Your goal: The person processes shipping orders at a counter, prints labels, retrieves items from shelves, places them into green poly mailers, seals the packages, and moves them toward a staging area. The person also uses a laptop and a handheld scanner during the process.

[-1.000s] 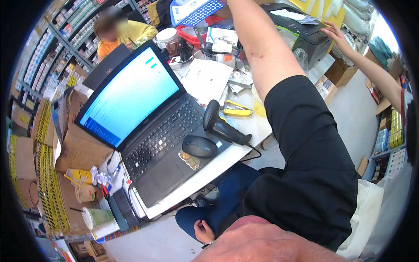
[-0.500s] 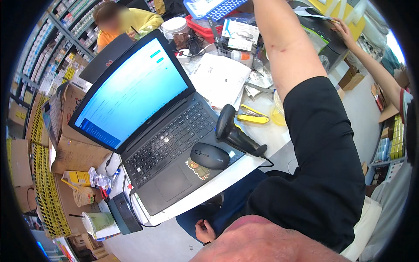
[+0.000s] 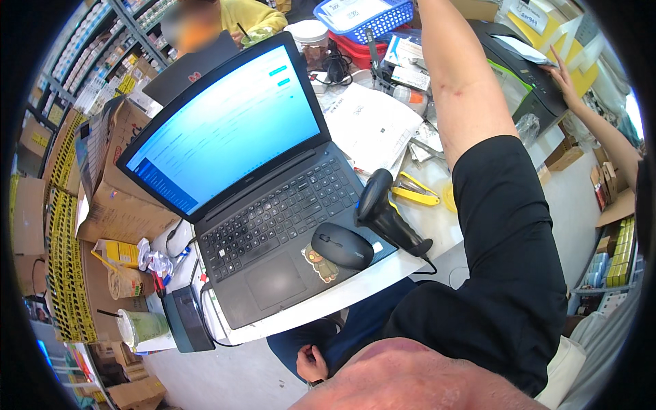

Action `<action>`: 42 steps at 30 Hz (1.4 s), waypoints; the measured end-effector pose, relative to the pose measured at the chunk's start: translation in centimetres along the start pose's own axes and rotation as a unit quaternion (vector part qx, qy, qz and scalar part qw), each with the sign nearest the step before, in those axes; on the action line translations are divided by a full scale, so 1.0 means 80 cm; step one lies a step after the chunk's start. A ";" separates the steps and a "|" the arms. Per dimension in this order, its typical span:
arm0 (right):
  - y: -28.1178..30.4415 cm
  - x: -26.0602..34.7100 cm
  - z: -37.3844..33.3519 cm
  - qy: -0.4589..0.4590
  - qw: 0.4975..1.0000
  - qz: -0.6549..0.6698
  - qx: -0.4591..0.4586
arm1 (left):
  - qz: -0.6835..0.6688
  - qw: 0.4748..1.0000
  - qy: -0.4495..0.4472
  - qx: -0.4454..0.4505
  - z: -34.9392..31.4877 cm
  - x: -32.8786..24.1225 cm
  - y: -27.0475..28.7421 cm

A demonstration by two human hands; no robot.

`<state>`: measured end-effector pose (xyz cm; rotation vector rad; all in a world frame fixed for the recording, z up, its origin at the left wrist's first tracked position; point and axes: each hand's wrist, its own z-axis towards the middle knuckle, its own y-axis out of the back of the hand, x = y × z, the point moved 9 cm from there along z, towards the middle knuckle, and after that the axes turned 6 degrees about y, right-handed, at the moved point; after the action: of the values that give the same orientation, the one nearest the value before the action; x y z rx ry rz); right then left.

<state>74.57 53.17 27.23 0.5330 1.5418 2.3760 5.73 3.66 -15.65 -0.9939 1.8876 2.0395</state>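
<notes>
My left hand [image 3: 312, 362] rests low in my lap, against dark blue trousers, with its fingers curled in and nothing visible in them. My bare right arm stretches far across the table, past the black barcode scanner [image 3: 386, 212]; its hand lies beyond the upper edge, near the blue plastic basket [image 3: 365, 27], so what it touches is hidden. In front of me an open laptop [image 3: 263, 239] shows a lit screen. A black mouse [image 3: 342, 246] sits on its palm rest, beside the scanner.
Papers [image 3: 372, 126], a yellow-handled cutter [image 3: 417, 190] and small boxes crowd the table. A green drink cup [image 3: 140, 326] stands near the left edge. Another person's hand [image 3: 564, 78] touches paper at the black printer [image 3: 519, 68]. Someone in yellow sits behind the laptops.
The view has shifted, so the laptop and table things appear farther right. The other person's hand by the printer has spread its fingers on the paper. My right arm stays outstretched.
</notes>
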 end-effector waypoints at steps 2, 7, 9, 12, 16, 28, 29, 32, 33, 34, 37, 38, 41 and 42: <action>0.000 0.004 -0.001 0.004 1.000 -0.004 0.002 | 0.003 1.000 -0.011 -0.005 0.000 -0.001 0.002; -0.004 0.020 -0.004 0.019 1.000 -0.013 0.006 | 0.017 1.000 -0.012 -0.015 -0.002 -0.007 0.006; -0.003 0.020 -0.006 0.021 1.000 -0.017 0.007 | 0.009 1.000 -0.006 -0.009 -0.002 -0.004 0.004; -0.004 0.020 -0.009 0.025 0.999 -0.020 0.009 | 0.000 1.000 0.009 0.003 -0.001 -0.002 0.001; -0.005 0.023 -0.015 0.031 0.999 -0.028 0.013 | 0.009 0.999 0.035 0.021 0.000 -0.007 0.002; -0.002 0.025 -0.061 0.054 0.996 -0.069 0.032 | -0.012 0.999 -0.025 -0.019 -0.004 -0.005 0.008; 0.001 0.020 -0.065 0.056 0.995 -0.074 0.032 | -0.018 0.999 -0.021 -0.018 -0.004 -0.004 0.008; 0.005 0.021 -0.071 0.059 0.994 -0.083 0.035 | -0.030 0.999 -0.020 -0.022 -0.007 -0.002 0.012; 0.007 0.017 -0.073 0.057 0.994 -0.086 0.035 | -0.034 0.999 -0.026 -0.025 -0.007 -0.006 0.012; 0.009 0.012 -0.074 0.057 0.993 -0.092 0.038 | -0.037 0.998 -0.033 -0.027 -0.007 -0.010 0.013; 0.011 0.005 -0.074 0.058 0.992 -0.104 0.043 | -0.036 0.999 -0.022 -0.020 -0.006 -0.006 0.010; 0.010 0.004 -0.074 0.060 0.991 -0.109 0.046 | -0.040 0.998 -0.030 -0.023 -0.006 -0.003 0.006; 0.002 0.026 -0.075 0.083 0.987 -0.124 0.053 | -0.060 0.998 -0.017 -0.028 -0.009 0.036 -0.014; 0.002 0.038 -0.074 0.096 0.985 -0.131 0.055 | -0.075 0.997 0.002 -0.022 -0.009 0.056 -0.025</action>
<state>69.27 49.46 25.67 0.1124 1.7139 2.2023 3.72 2.01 -19.83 -1.1150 1.7206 2.0029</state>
